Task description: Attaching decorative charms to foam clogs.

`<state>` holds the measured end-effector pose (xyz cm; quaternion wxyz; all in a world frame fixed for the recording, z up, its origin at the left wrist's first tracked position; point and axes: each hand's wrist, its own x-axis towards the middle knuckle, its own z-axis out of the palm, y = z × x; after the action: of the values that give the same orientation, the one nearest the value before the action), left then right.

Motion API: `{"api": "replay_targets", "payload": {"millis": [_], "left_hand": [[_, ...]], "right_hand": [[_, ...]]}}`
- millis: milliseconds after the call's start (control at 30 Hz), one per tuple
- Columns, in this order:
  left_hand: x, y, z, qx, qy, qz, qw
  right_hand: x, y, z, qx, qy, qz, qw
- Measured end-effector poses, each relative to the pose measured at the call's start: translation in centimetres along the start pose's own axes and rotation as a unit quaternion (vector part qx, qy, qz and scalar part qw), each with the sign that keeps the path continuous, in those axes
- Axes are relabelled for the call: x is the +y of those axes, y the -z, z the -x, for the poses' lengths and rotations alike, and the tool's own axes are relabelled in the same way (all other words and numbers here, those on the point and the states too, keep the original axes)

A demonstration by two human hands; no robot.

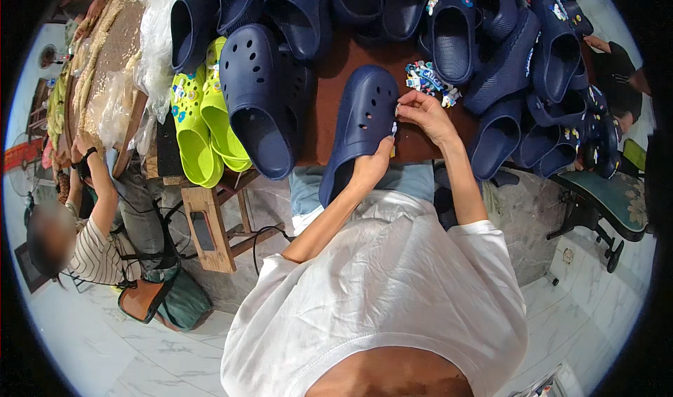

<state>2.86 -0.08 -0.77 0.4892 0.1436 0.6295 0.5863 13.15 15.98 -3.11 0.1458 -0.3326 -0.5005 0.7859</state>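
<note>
My left hand (373, 162) grips a navy foam clog (363, 110) by its side near the heel opening, fingers partly hidden inside and thumb on the outside. The clog lies tilted with its holed toe pointing away from me. A small white-and-yellow charm (394, 129) shows at its right side, above my left thumb. Close to the clog's right edge, my right hand (426, 115) is closed in a pinch. What sits between its fingertips is too small to make out. Just beyond that hand lies a pile of colourful shoe charms (429, 81) on the brown tabletop (336, 53).
Left of the held clog stand a larger navy clog (258, 89) and a lime-green pair (193, 131) with charms. Many navy clogs (505, 81) crowd the back and right. A wooden stool (207, 229) stands below left. Other people work at both sides; a wheeled chair (603, 201) is at right.
</note>
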Motion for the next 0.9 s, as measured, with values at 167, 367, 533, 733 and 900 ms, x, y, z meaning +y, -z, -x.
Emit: {"api": "replay_targets", "payload": {"millis": [167, 367, 533, 733, 900], "left_hand": [[0.0, -0.4, 0.6, 0.001, -0.018, -0.053, 0.998], [-1.5, -0.3, 0.4, 0.035, -0.095, -0.089, 0.991], [-1.4, 0.1, 0.2, 0.039, -0.097, -0.108, 0.989], [-1.0, 0.8, 0.0, 0.027, -0.018, -0.072, 0.997], [-1.0, 0.9, -0.2, 0.034, -0.063, -0.043, 0.996]], "right_hand": [[0.0, 0.6, -0.1, -0.048, 0.008, -0.006, 0.999], [-0.5, 0.4, 0.1, -0.068, 0.005, -0.007, 0.998], [-1.2, -0.2, 0.1, -0.055, -0.003, 0.044, 0.997], [-1.6, -0.7, -0.2, -0.053, 0.022, 0.087, 0.995], [-1.4, -0.4, -0.3, -0.041, 0.017, 0.110, 0.993]]}}
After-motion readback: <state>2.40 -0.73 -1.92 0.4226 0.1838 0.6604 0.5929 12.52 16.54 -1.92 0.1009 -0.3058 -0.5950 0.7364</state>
